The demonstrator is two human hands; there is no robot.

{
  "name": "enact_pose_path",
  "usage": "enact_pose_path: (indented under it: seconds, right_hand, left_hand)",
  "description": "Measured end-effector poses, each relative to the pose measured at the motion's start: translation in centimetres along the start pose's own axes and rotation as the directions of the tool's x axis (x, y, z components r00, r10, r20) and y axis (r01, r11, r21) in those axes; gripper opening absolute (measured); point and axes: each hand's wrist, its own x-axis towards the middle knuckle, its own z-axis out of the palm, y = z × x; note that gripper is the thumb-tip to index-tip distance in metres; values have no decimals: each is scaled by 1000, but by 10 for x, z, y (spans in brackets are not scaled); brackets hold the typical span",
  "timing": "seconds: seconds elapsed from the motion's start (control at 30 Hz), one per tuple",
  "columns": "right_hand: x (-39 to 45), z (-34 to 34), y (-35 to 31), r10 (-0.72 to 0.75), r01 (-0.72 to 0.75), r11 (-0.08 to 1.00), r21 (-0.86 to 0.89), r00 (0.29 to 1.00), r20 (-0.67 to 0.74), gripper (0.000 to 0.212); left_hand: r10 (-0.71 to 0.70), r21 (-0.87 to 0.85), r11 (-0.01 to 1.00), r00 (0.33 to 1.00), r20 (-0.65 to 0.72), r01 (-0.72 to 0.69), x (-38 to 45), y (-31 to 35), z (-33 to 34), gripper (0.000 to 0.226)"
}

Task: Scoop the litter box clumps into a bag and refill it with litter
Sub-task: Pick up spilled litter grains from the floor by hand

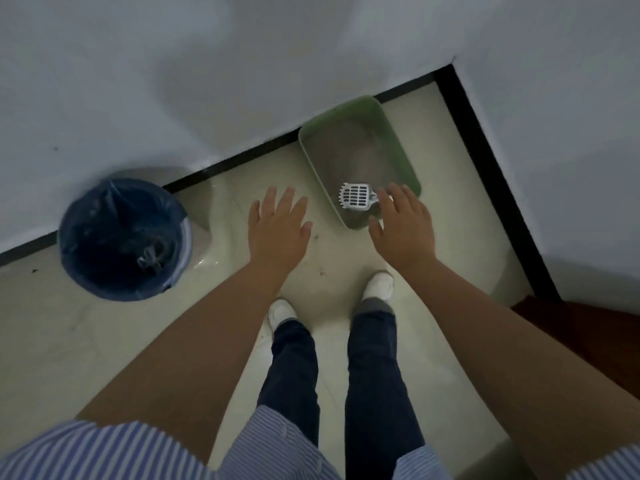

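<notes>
The box point(398, 140) is green, the scoop point(356, 196) white. A blue bag point(117, 216) lines the bin. Shirt point(104, 452) has blue-white stripes; trousers point(374, 375) are navy, shoes point(379, 285) white, skirting point(242, 157) black.

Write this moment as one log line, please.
left hand: open, empty | right hand: open, above scoop | scoop: in litter box | bin: bagged

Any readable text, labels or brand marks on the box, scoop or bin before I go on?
None can be read. The green litter box, the white scoop and the bin's blue bag show no print; the picture is dim and blurred.
</notes>
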Motion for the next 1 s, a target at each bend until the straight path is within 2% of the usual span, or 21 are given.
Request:
enact_pose_path:
  seconds: [0.07, 0.17, 0.23, 0.4, 0.6, 0.73, 0.83, 1.0]
  right_hand:
    - [28, 2, -3, -76, 76, 997, -17, 997, -12, 50]
    - [64, 13, -5, -144, 153, 987, -57, 981, 133, 52]
    - [86, 23, -7, -203, 218, 974, -69, 963, 180, 53]
    - [126, 69, -4, -355, 406, 906, -123, 884, 303, 53]
    - [161, 156, -2, -359, 412, 904, -116, 877, 319, 57]
    - [198, 234, -11, -406, 442, 891, -100, 877, 256, 65]
    - [234, 292, -12, -395, 461, 873, -159, 860, 323, 56]
    - [310, 365, -28, -402, 471, 853, -224, 867, 294, 56]
  left_hand:
    - [-41, -18, 999, 999, -15, 41, 16, 0, -2, 50]
    - [-128, -39, 991, 991, -37, 126, 29, -6, 5, 50]
    - [-214, -57, 976, 976, -38, 212, 37, -12, 17, 50]
    - [-382, -93, 918, 923, 45, 385, 56, -29, 75, 50]
    - [-443, -75, 891, 893, 77, 448, 80, -53, 157, 52]
    - [-482, -65, 871, 873, 76, 487, 115, -88, 224, 52]
    - [-526, -100, 840, 846, 91, 533, 151, -113, 274, 52]
    - [-551, -145, 824, 834, 26, 548, 210, -152, 337, 53]
